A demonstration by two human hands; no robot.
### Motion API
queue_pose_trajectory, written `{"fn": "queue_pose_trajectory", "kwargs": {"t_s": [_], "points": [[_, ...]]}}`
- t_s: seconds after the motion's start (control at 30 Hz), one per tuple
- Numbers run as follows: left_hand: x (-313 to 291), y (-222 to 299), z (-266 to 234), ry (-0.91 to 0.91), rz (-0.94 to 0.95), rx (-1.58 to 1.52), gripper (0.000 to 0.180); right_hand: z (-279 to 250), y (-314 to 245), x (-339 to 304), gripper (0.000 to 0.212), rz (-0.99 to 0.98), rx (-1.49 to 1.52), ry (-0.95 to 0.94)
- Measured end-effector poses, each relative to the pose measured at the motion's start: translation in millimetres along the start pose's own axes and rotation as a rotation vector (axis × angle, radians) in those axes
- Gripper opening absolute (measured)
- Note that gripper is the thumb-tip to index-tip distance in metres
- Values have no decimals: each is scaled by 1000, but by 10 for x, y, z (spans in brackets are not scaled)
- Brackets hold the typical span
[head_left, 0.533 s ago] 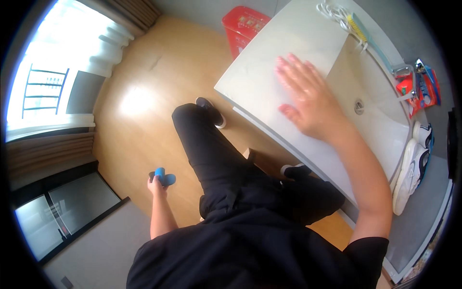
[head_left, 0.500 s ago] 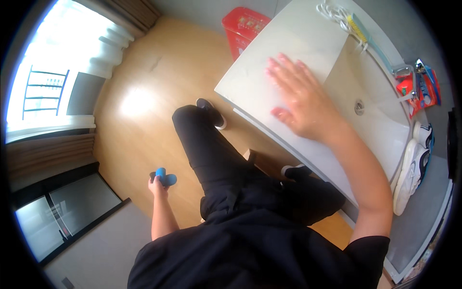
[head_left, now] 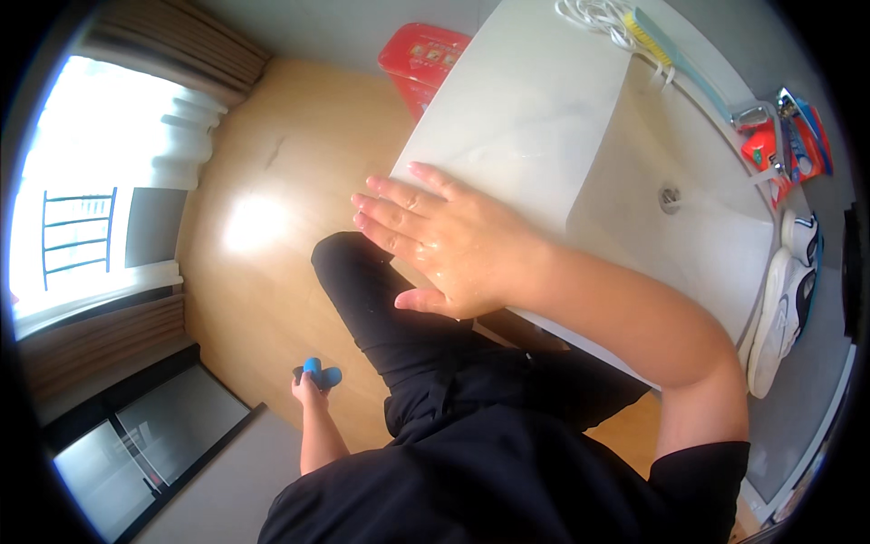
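My right hand (head_left: 446, 243) is palm down with its fingers spread, wet and shiny on the back. It is over the left edge of the pale washbasin counter (head_left: 521, 109), its fingertips at or past the edge; whether the palm touches the surface I cannot tell. Down at the left, my left hand (head_left: 309, 392) is closed around a small blue and dark object with rounded, cylinder-like lobes (head_left: 332, 374). What kind of thing it is does not show. Right of my right hand lies the sunken basin (head_left: 625, 213) with a round metal drain (head_left: 670, 199).
A yellow-bristled brush (head_left: 675, 59) and a coiled white cord (head_left: 594, 23) lie on the far rim. By the tap (head_left: 752, 115) is a red and blue packet (head_left: 797, 150); white shoes (head_left: 775, 317) stand at the right. A red bin (head_left: 421, 63) is beyond the counter.
My right hand has swept left and nearer to me, from the middle of the counter to its left edge, fingers now pointing left. My left hand keeps its hold on the blue object.
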State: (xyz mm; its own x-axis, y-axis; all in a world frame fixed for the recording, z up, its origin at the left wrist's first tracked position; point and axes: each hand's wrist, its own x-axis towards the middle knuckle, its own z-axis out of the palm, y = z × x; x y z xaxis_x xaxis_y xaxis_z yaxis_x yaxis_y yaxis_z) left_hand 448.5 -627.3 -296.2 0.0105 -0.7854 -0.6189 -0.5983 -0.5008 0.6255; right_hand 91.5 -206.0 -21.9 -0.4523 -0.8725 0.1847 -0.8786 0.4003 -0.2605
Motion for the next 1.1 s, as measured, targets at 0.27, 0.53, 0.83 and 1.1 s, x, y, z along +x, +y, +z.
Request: {"fn": "queue_pose_trajectory", "kwargs": {"t_s": [0.27,0.53,0.83,1.1], "points": [[-26,138,190,-85,51,-26,51,-86,388,-28,75,153,-233,-24],[-10,97,140,-51,21,-43,51,-267,1470,-284,73,438,-414,84],[111,-107,-134,-45,14,-108,50,-319,1268,-1194,61,700,-361,165],[187,-114,-261,-61,33,-31,51,-543,1877,-2721,38,1551,1405,1497]]}}
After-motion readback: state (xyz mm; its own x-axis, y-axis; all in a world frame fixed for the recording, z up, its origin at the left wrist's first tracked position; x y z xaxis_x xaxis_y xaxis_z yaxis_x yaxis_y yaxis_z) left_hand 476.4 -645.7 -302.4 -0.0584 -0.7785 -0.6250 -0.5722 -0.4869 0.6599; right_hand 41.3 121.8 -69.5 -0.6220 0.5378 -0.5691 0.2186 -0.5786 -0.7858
